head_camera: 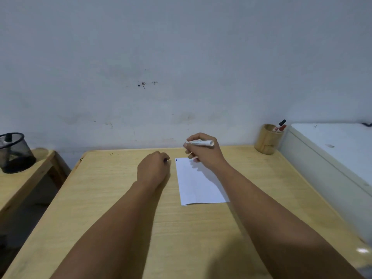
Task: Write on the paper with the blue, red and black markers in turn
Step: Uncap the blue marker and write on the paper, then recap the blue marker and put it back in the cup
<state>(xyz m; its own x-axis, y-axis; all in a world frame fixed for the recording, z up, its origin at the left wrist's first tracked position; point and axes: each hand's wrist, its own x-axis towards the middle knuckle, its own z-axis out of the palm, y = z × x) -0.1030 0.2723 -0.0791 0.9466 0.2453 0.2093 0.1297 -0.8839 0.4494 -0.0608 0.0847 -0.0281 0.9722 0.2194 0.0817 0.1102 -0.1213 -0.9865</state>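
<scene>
Marker [201, 143] lies level, gripped by right hand [203, 154] fingers; left hand [154, 168] fisted.

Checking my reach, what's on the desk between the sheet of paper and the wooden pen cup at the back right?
Nothing: in the head view, only bare desk separates the paper from the wooden pen cup.

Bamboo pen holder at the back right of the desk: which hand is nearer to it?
Right. The right hand, holding a marker over the paper's far end, sits left of the bamboo pen holder. The left hand rests fisted farther left, beyond the paper.
</scene>
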